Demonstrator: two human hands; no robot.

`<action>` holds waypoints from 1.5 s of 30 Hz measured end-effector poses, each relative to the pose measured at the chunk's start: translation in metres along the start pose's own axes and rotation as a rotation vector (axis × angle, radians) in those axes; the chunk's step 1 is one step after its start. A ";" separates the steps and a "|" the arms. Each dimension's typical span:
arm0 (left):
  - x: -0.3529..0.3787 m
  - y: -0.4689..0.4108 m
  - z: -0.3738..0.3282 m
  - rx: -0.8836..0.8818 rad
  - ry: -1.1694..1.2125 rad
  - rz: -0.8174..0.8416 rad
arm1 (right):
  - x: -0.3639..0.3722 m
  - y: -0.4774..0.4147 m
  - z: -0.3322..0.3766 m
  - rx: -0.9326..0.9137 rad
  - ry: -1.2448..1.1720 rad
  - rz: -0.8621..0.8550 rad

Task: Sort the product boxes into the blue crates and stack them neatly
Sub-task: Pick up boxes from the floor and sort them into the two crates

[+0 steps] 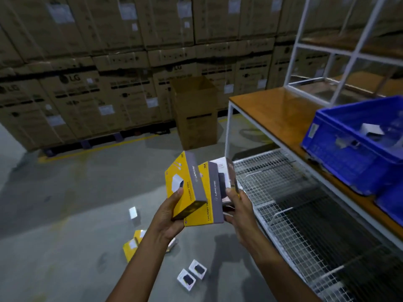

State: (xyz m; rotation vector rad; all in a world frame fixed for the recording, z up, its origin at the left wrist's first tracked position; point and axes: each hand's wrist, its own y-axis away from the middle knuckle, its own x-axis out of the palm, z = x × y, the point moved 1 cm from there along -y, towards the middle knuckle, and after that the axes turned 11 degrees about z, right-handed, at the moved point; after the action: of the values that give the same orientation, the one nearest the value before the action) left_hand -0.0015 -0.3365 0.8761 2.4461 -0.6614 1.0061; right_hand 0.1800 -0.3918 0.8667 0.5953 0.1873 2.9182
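Observation:
My left hand (169, 211) grips a yellow and grey product box (185, 184) held upright in front of me. A second yellow and grey box (212, 197) leans against it in the middle. My right hand (238, 205) holds a white box with a dark picture (225, 177) pressed against that second box. A blue crate (340, 149) stands on the wooden shelf at the right with a white box (371, 129) inside. More yellow boxes (132, 245) and two small white boxes (192, 274) lie on the floor below my arms.
The wooden shelf (281, 114) has a white metal frame, with a wire mesh shelf (294, 205) under it. An open tall cardboard carton (195, 112) stands on the grey floor. Stacked cartons on pallets fill the back wall. A second blue crate (392, 203) shows at the right edge.

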 end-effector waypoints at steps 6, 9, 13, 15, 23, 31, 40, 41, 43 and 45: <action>0.071 -0.068 0.030 -0.037 0.026 0.105 | -0.080 -0.012 0.053 -0.024 -0.307 -0.138; 0.101 -0.098 0.050 -0.081 0.012 0.123 | -0.119 -0.014 0.074 -0.056 -0.333 -0.168; 0.141 -0.134 0.079 -0.143 -0.004 0.147 | -0.167 -0.013 0.097 -0.079 -0.295 -0.230; 0.160 -0.152 0.092 -0.157 -0.005 0.153 | -0.193 -0.011 0.107 -0.098 -0.272 -0.269; 0.217 -0.233 0.112 -0.260 -0.083 0.226 | -0.260 -0.012 0.156 -0.253 -0.190 -0.389; 0.296 -0.330 0.121 -0.351 -0.160 0.457 | -0.303 -0.033 0.206 -0.421 -0.218 -0.621; 0.410 -0.377 0.176 -0.511 -0.315 0.789 | -0.349 0.014 0.246 -0.600 -0.243 -0.989; 0.421 -0.377 0.189 -0.533 -0.332 0.821 | -0.353 0.025 0.249 -0.615 -0.240 -1.037; 0.442 -0.375 0.216 -0.569 -0.362 0.868 | -0.364 0.049 0.251 -0.650 -0.234 -1.114; 0.461 -0.372 0.241 -0.593 -0.407 0.901 | -0.373 0.070 0.254 -0.671 -0.237 -1.179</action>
State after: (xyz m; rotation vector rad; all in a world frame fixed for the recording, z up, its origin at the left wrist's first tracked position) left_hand 0.6272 -0.2907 0.9849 1.7891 -1.9745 0.4288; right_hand 0.6113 -0.5039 0.9684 0.4567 -0.3489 1.6016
